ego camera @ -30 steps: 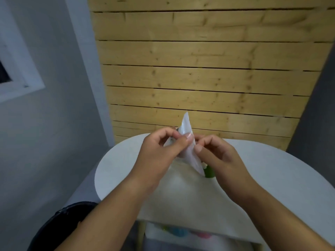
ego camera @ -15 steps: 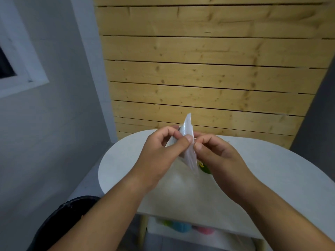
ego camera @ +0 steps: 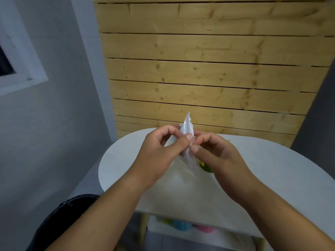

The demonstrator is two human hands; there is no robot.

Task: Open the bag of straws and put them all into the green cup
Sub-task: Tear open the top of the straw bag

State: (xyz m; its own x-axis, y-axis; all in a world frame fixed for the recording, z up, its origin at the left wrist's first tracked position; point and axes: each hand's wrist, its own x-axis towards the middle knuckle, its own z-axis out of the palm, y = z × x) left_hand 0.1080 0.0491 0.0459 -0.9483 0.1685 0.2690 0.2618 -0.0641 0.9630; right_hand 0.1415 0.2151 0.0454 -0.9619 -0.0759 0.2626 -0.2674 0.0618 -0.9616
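While left hand and right hand each pinch opposite faces of the bag of straws near its top: bag upright, edge-on, above white table. Change over the last second: negligible; mouth apparently still sealed, opening pending. Green cup: on table, beneath right hand, mostly hidden.

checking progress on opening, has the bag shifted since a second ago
No, the bag stays pinched upright, its lower tip just left of the green cup as before.
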